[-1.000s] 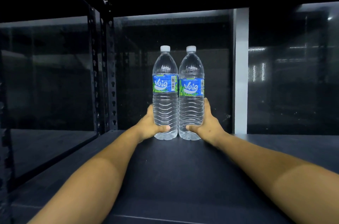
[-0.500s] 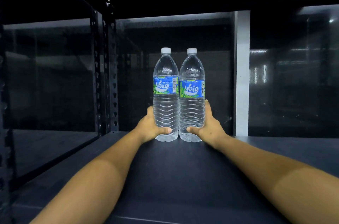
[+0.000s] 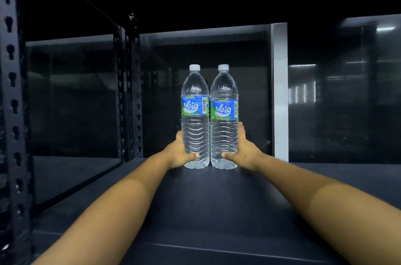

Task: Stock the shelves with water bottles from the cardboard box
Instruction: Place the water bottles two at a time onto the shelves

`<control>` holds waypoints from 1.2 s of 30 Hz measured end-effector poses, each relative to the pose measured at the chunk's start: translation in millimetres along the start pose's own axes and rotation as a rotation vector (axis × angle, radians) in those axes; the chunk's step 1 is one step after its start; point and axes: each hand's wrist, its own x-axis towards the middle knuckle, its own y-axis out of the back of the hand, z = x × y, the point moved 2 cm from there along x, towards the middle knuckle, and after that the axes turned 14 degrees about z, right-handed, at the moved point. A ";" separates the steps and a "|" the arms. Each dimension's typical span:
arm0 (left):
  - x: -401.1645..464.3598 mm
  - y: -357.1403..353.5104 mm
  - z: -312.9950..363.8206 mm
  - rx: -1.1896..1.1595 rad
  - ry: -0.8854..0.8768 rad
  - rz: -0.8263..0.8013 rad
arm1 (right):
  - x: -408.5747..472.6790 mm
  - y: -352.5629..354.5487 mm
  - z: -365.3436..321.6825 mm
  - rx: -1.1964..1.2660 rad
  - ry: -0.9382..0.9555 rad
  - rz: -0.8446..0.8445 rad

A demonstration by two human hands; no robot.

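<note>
Two clear water bottles with white caps and blue-green labels stand upright and side by side, touching, deep on the dark shelf board (image 3: 195, 210). My left hand (image 3: 176, 154) grips the lower part of the left bottle (image 3: 195, 117), thumb across its front. My right hand (image 3: 244, 152) grips the lower part of the right bottle (image 3: 224, 117) the same way. Both arms reach straight forward over the shelf. The cardboard box is out of view.
A black perforated upright (image 3: 132, 91) stands left of the bottles and another (image 3: 13, 112) at the near left edge. A white post (image 3: 280, 91) rises just right of the bottles. Dark glossy panels close the back. The neighbouring shelf bay (image 3: 71, 173) lies to the left.
The bottles and both hands hold the same spot on the shelf. The view has tipped slightly, so they sit a little lower in the frame.
</note>
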 end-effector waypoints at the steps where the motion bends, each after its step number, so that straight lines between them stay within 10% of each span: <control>1: -3.6 1.1 2.0 0.026 -0.002 -0.001 | -0.7 3.4 -0.4 -0.044 0.003 -0.006; 36: -190.9 23.9 129.7 0.423 -0.066 -0.024 | -193.2 119.5 -60.0 -0.624 0.112 -0.101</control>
